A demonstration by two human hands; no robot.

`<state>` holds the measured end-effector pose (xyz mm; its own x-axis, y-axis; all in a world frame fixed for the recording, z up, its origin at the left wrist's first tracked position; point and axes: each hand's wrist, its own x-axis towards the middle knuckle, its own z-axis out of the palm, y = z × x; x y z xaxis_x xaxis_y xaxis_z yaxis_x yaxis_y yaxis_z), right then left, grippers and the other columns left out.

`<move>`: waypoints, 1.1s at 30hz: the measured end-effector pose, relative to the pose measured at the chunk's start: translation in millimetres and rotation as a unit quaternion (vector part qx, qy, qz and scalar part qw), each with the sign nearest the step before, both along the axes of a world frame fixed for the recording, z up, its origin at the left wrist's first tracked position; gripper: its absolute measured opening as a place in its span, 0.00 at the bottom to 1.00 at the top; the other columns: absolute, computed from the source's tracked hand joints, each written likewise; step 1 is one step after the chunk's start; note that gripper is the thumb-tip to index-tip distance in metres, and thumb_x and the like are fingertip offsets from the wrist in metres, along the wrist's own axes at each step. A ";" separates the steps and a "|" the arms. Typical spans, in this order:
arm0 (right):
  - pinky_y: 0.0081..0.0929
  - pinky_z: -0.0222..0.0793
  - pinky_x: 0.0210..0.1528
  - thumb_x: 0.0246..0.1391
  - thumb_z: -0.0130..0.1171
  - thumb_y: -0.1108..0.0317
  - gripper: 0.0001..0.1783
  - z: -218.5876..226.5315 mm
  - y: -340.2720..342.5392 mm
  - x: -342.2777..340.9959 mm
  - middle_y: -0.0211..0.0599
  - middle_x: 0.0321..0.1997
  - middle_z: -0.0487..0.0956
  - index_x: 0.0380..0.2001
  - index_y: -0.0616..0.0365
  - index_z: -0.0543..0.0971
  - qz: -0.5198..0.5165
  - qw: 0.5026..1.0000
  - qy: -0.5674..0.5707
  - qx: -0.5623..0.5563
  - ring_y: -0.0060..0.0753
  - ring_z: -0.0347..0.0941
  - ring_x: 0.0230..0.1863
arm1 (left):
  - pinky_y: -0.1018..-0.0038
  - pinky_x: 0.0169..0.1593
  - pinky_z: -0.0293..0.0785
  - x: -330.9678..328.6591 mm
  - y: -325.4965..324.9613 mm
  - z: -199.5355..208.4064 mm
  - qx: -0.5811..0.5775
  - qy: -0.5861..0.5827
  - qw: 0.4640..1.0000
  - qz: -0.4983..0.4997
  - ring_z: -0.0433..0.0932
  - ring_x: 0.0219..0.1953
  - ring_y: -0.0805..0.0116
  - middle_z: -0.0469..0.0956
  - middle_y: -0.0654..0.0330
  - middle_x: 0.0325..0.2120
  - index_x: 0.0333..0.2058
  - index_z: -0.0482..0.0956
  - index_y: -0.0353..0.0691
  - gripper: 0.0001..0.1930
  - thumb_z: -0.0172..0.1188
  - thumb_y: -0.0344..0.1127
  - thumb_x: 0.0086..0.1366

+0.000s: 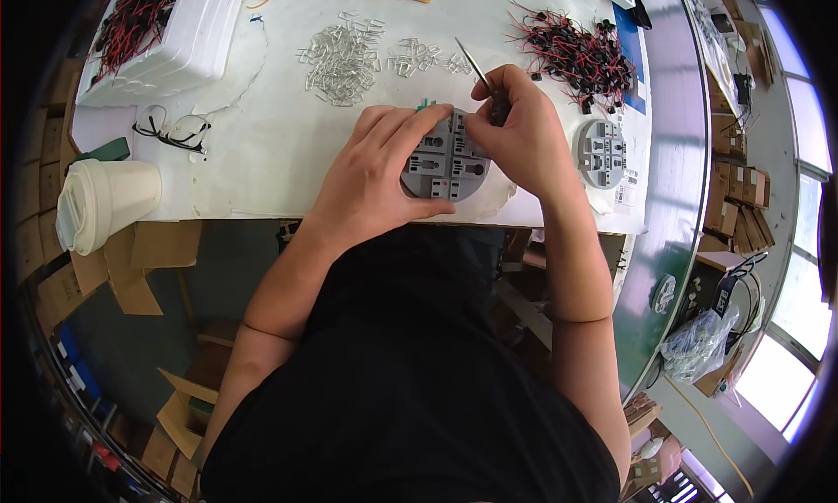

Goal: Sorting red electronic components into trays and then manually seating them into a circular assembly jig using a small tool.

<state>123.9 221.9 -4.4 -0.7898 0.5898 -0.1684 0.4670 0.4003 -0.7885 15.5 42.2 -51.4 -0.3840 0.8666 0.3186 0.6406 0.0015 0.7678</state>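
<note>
My left hand (pixel 371 167) is closed around the rim of a round grey plastic base (pixel 452 187) at the table's front edge. Raised blocks and slots show on the base's upper face, and a bit of green pokes out at its far side. In the closed fingers of my right hand (pixel 519 127) is a thin pointed metal tool (pixel 472 59), its tip slanting away to the far left. The fingers of that hand rest at the base's right side and cover part of it; most of the tool's grip is hidden.
Small shiny bent pieces (pixel 340 62) lie heaped beyond the base. Black parts with red wires (pixel 576 53) are piled at far right, near a second grey base (pixel 602 154). Glasses (pixel 172 134), a white lidded cup (pixel 122 193) and a white foam box (pixel 188 53) stand left.
</note>
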 end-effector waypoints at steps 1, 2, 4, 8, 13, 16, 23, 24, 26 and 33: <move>0.31 0.73 0.33 0.50 0.66 0.72 0.14 -1.9 1.3 0.6 0.37 0.27 0.80 0.40 0.64 0.78 0.003 1.000 -0.001 0.000 0.30 0.76 0.28 | 0.58 0.60 0.72 -0.1 -0.4 0.6 -0.003 -0.001 1.000 -0.002 0.74 0.54 0.51 0.80 0.56 0.50 0.64 0.73 0.41 0.51 0.85 0.38 0.37; 0.30 0.73 0.33 0.50 0.67 0.72 0.14 -6.1 3.5 2.2 0.37 0.27 0.80 0.40 0.64 0.78 0.002 1.000 0.004 -0.005 0.30 0.76 0.28 | 0.58 0.60 0.72 -0.2 -0.4 0.8 -0.003 -0.001 1.000 0.000 0.74 0.54 0.51 0.80 0.56 0.50 0.64 0.73 0.41 0.51 0.85 0.38 0.37; 0.30 0.73 0.34 0.50 0.67 0.71 0.15 -10.4 5.7 2.6 0.37 0.27 0.81 0.41 0.63 0.78 0.000 1.000 0.014 -0.015 0.30 0.77 0.28 | 0.58 0.60 0.72 -0.4 -0.4 1.4 -0.009 -0.007 1.000 -0.007 0.74 0.54 0.51 0.80 0.56 0.50 0.64 0.73 0.42 0.51 0.85 0.37 0.37; 0.29 0.74 0.34 0.51 0.68 0.72 0.14 -8.6 1.4 1.2 0.38 0.26 0.81 0.42 0.63 0.80 -0.003 1.000 -0.016 -0.009 0.29 0.77 0.28 | 0.58 0.61 0.71 -0.3 -0.6 -0.2 -0.007 -0.005 1.000 -0.010 0.73 0.54 0.51 0.80 0.57 0.50 0.65 0.72 0.42 0.52 0.85 0.37 0.36; 0.30 0.75 0.33 0.51 0.68 0.73 0.15 -5.8 6.0 13.5 0.38 0.31 0.83 0.44 0.60 0.84 0.030 0.999 0.000 0.043 0.33 0.79 0.28 | 0.58 0.61 0.71 -2.4 -3.7 0.3 -0.011 -0.012 1.000 -0.013 0.73 0.55 0.51 0.80 0.57 0.50 0.66 0.71 0.42 0.53 0.85 0.39 0.36; 0.22 0.75 0.34 0.54 0.68 0.76 0.17 -23.0 2.9 35.8 0.33 0.42 0.84 0.49 0.54 0.87 0.138 0.969 0.104 0.175 0.25 0.81 0.31 | 0.58 0.62 0.72 -6.2 -3.5 3.5 -0.016 -0.016 0.999 -0.028 0.73 0.56 0.50 0.79 0.57 0.52 0.67 0.71 0.44 0.53 0.84 0.39 0.38; 0.29 0.77 0.32 0.52 0.74 0.68 0.24 -28.0 -14.7 47.1 0.36 0.49 0.82 0.54 0.45 0.86 0.142 0.944 0.090 0.283 0.38 0.82 0.30 | 0.58 0.62 0.71 -14.6 0.4 6.7 -0.031 -0.013 0.998 -0.058 0.73 0.56 0.54 0.80 0.57 0.52 0.66 0.72 0.42 0.55 0.87 0.41 0.35; 0.29 0.77 0.31 0.52 0.74 0.66 0.25 -25.5 -16.0 48.6 0.36 0.50 0.82 0.55 0.44 0.86 0.148 0.942 0.063 0.293 0.40 0.81 0.30 | 0.59 0.61 0.71 -14.1 1.5 6.6 -0.036 -0.009 0.997 -0.061 0.74 0.56 0.55 0.80 0.57 0.52 0.66 0.72 0.42 0.55 0.87 0.40 0.35; 0.30 0.76 0.30 0.51 0.75 0.66 0.26 -27.3 -15.9 47.9 0.35 0.49 0.82 0.55 0.45 0.85 0.141 0.942 0.071 0.297 0.39 0.81 0.29 | 0.59 0.61 0.72 -14.0 2.7 6.8 -0.043 0.003 0.996 -0.073 0.74 0.56 0.56 0.80 0.57 0.52 0.66 0.72 0.42 0.55 0.87 0.40 0.35; 0.30 0.74 0.26 0.51 0.75 0.66 0.25 -52.7 -16.7 65.6 0.34 0.46 0.81 0.55 0.50 0.84 0.080 0.910 0.247 0.322 0.33 0.79 0.26 | 0.66 0.51 0.78 -31.3 -2.2 8.9 0.016 -0.025 0.999 0.021 0.80 0.43 0.60 0.83 0.58 0.42 0.60 0.76 0.43 0.39 0.83 0.36 0.49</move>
